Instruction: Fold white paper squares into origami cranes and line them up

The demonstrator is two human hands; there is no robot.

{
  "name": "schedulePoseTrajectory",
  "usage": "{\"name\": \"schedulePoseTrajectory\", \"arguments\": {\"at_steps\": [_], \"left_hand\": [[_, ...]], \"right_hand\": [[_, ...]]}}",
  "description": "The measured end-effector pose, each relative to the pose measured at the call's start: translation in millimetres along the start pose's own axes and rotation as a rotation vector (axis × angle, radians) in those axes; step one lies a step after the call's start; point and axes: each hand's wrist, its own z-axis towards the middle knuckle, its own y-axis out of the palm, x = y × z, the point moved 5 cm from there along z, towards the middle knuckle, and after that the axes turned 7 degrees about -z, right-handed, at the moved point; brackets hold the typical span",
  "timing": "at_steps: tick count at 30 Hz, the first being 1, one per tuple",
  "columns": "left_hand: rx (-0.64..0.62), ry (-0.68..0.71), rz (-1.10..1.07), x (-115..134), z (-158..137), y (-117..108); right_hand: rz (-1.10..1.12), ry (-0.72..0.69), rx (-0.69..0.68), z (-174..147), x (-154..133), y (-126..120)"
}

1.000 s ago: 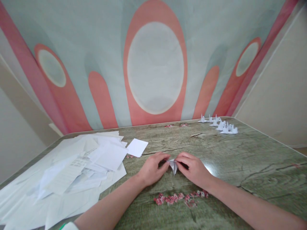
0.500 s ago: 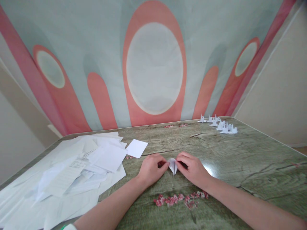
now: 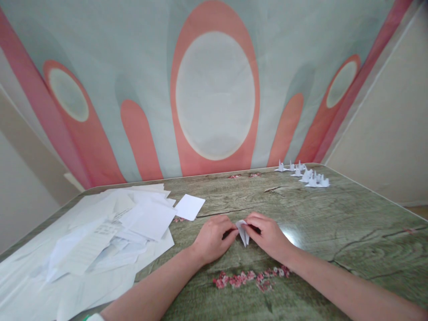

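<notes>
A small folded white paper (image 3: 243, 232), pointed at its lower end, is held between my two hands just above the wooden-patterned table (image 3: 321, 272). My left hand (image 3: 216, 237) pinches its left edge between thumb and fingers. On the opposite side, my right hand (image 3: 265, 234) grips the upper right part with thumb and forefinger. The paper stands tilted, its folded layers slightly apart at the lower tip. My fingertips cover parts of both sides.
To the left lies a heap of loose white sheets (image 3: 147, 218), some with writing. One square of white paper (image 3: 190, 207) sits beside it. Several folded paper cranes (image 3: 314, 178) stand at the far right. A patterned backdrop (image 3: 214, 165) rises behind the table's far edge.
The folded paper has turned a little between my fingers, and its lower tip has shifted slightly right. Both hands keep hold of it in nearly the same place.
</notes>
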Motion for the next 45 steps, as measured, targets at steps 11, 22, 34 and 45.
{"name": "schedulePoseTrajectory", "arguments": {"at_steps": [11,22,34,45], "left_hand": [[0.043,-0.095,-0.116,-16.6,3.5,-0.4],[0.004,-0.041,-0.115,-9.6,3.2,1.4],[0.080,-0.116,-0.027,-7.9,2.6,0.5],[0.037,-0.094,0.227,-4.1,5.5,9.9]], "right_hand": [[0.014,-0.009,-0.016,0.5,-0.1,-0.7],[-0.007,-0.003,0.004,1.0,-1.6,-1.2],[0.023,-0.043,-0.005,0.2,-6.9,-2.7],[-0.027,-0.042,-0.021,-0.8,-8.1,-0.6]]}}
